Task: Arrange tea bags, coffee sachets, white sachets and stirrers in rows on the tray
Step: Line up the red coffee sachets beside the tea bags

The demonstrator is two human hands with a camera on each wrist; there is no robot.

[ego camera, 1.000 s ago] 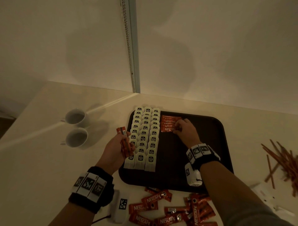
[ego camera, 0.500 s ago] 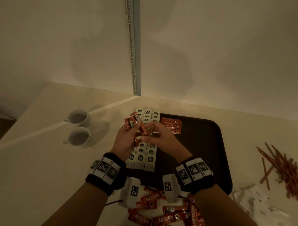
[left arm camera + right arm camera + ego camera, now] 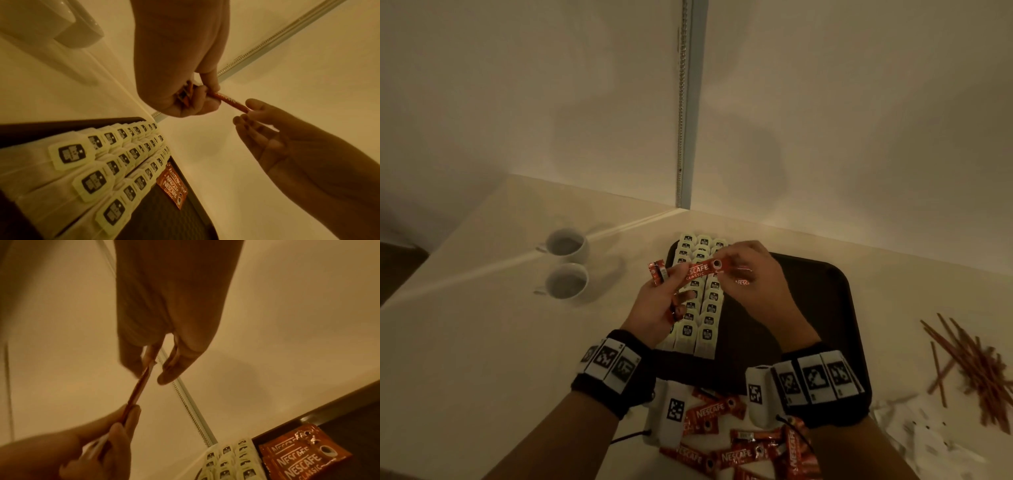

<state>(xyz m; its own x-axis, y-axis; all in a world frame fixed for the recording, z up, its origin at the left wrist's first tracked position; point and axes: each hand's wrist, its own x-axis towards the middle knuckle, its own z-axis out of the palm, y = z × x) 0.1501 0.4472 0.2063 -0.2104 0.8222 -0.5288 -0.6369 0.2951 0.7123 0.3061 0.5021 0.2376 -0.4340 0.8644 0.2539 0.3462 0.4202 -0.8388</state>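
Observation:
A dark tray (image 3: pixel 822 308) carries three columns of tea bags (image 3: pixel 705 308) along its left side. Beside them at the back lies a short row of red coffee sachets (image 3: pixel 298 459), partly hidden by my hands in the head view. My left hand (image 3: pixel 678 281) grips a small bunch of coffee sachets (image 3: pixel 658 271) above the tea bags. One sachet (image 3: pixel 703 270) stretches sideways between both hands. My right hand (image 3: pixel 722 265) pinches its right end, which the right wrist view shows edge-on (image 3: pixel 141 386). My left fingers (image 3: pixel 197 100) still clamp its other end.
Two white cups (image 3: pixel 566 245) stand left of the tray. Loose coffee sachets (image 3: pixel 722 442) are scattered at the near edge below my wrists. A pile of brown stirrers (image 3: pixel 976 363) and white sachets (image 3: pixel 928 438) lie to the right. A wall rises close behind.
My right hand left the coffee row on the tray and came up to my left hand. It now pinches one sachet sticking out of the bunch. My left hand moved right, over the tea bags.

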